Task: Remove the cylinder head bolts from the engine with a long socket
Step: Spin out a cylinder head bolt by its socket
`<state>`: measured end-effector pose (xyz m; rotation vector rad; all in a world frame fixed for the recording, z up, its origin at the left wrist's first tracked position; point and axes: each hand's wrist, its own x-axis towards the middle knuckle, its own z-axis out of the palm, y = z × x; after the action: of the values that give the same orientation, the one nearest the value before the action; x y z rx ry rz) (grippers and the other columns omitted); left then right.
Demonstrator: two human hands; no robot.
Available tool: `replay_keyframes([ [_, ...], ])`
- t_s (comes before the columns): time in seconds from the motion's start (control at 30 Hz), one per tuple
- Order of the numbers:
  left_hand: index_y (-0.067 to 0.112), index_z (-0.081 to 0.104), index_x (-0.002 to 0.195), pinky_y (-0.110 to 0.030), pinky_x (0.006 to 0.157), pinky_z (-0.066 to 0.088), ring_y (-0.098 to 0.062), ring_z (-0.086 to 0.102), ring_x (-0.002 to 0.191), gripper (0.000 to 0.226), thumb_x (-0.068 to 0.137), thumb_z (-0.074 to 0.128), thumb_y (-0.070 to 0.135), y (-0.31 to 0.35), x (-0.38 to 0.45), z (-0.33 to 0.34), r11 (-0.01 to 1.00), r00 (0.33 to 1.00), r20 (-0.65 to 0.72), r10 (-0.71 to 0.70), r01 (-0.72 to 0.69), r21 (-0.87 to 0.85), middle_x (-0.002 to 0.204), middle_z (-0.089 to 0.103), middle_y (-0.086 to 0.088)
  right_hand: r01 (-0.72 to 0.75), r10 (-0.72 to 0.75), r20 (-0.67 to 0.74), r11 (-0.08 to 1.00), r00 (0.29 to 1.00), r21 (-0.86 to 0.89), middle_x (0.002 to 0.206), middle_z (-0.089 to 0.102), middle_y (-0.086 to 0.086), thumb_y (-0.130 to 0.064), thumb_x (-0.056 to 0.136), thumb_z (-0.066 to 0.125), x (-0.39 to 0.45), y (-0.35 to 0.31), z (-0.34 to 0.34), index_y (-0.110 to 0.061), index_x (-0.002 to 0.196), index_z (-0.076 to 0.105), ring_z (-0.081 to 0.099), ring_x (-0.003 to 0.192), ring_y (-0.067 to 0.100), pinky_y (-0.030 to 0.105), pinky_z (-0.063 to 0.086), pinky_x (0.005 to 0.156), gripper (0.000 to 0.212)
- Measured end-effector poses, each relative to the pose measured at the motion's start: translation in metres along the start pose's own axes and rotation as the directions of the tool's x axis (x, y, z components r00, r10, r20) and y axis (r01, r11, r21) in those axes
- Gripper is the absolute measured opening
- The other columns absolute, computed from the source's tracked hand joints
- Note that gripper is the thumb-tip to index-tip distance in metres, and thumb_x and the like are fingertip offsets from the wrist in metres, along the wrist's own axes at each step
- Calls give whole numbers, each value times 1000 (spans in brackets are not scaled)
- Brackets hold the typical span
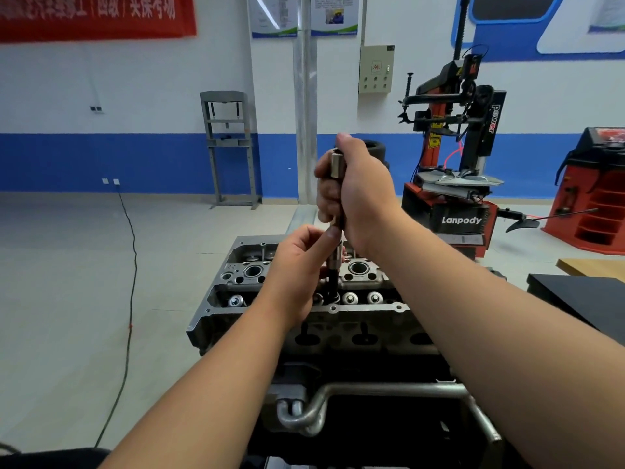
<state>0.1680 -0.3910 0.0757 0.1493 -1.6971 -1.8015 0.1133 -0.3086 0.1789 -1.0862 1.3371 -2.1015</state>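
Observation:
A long socket [337, 164] stands upright over the grey cylinder head [236, 262] of the engine. My right hand [358, 194] grips its upper part, thumb on top. Lower down, my left hand [301, 262] pinches the shaft just above the dark lower end [333, 282], which reaches into the head among the valve springs [350, 298]. Whether a bolt sits under the socket is hidden. Both forearms cross the near side of the engine.
A red and black tyre changer [453, 164] stands behind right, with a red wheel balancer [598, 191] beyond. A grey press frame [230, 147] is by the back wall. A black cable [130, 282] runs over the floor at left. A dark table [581, 292] is at right.

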Motion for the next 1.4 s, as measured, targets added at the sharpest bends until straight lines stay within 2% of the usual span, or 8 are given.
replay_keyframes([
  [0.2, 23, 76, 89, -35, 79, 50, -20, 64, 80, 38, 95, 57, 56, 0, -2, -1, 1000, 983, 185, -1, 5, -22, 87, 71, -5, 122, -123, -11, 991, 992, -47, 50, 34, -5, -49, 84, 60, -2, 8, 5, -17, 78, 42, 27, 42, 12, 26, 24, 44, 37],
  [0.37, 29, 72, 72, -23, 63, 52, -7, 60, 62, 30, 97, 64, 44, 1, 1, 0, 1000, 996, 89, 9, -10, 7, 68, 65, 7, 236, -275, -241, 956, 931, -176, 64, 60, -8, -36, 99, 56, -2, 8, 9, -18, 87, 55, 59, 54, 12, 25, 46, 52, 22],
  [0.53, 26, 64, 72, -34, 68, 48, -12, 59, 60, 27, 72, 83, 46, -2, 3, -1, 999, 1000, -5, 16, -16, -30, 68, 63, 1, 159, -170, -141, 984, 975, -85, 49, 48, -6, -36, 106, 37, -1, 7, 12, -16, 69, 59, 40, 45, 10, 29, 33, 48, 47],
  [0.77, 12, 75, 103, -44, 87, 47, -29, 63, 90, 49, 96, 57, 57, 2, -1, 0, 998, 993, 115, -35, 42, -55, 98, 69, -17, 191, -200, -74, 975, 977, -118, 52, 44, -8, -52, 91, 53, -2, 9, 5, -16, 88, 48, 37, 45, 9, 28, 34, 47, 36],
  [0.9, 15, 69, 90, -32, 73, 54, -16, 66, 76, 45, 89, 67, 60, 5, -1, 2, 1000, 1000, 26, -17, 17, -23, 82, 72, -3, 192, -217, -153, 968, 964, -165, 64, 59, -5, -42, 101, 48, -1, 5, 4, -16, 85, 55, 53, 52, 12, 32, 44, 55, 31],
  [1.03, 16, 59, 85, -35, 72, 50, -10, 59, 64, 46, 79, 81, 57, 2, 0, 3, 1000, 1000, -15, -2, 2, -6, 69, 64, 4, 111, -117, -120, 992, 986, -52, 54, 52, -3, -38, 106, 38, 0, 3, 3, -14, 75, 60, 44, 44, 12, 27, 37, 47, 44],
  [1.23, 31, 76, 78, -31, 72, 49, -11, 63, 71, 44, 101, 52, 58, 1, 0, -1, 999, 988, 156, -21, 25, -27, 76, 68, 5, 191, -196, -87, 979, 977, -67, 49, 40, -10, -57, 90, 54, -1, 11, 10, -18, 77, 47, 33, 42, 7, 23, 31, 43, 41],
  [1.4, 31, 72, 72, -24, 64, 52, -8, 61, 62, 34, 95, 62, 54, -1, 3, 1, 1000, 998, 67, 17, -17, -2, 67, 65, 9, 230, -239, -113, 969, 964, -89, 61, 51, -4, -43, 100, 54, -3, 13, 4, -16, 85, 54, 45, 50, 12, 26, 40, 49, 31],
])
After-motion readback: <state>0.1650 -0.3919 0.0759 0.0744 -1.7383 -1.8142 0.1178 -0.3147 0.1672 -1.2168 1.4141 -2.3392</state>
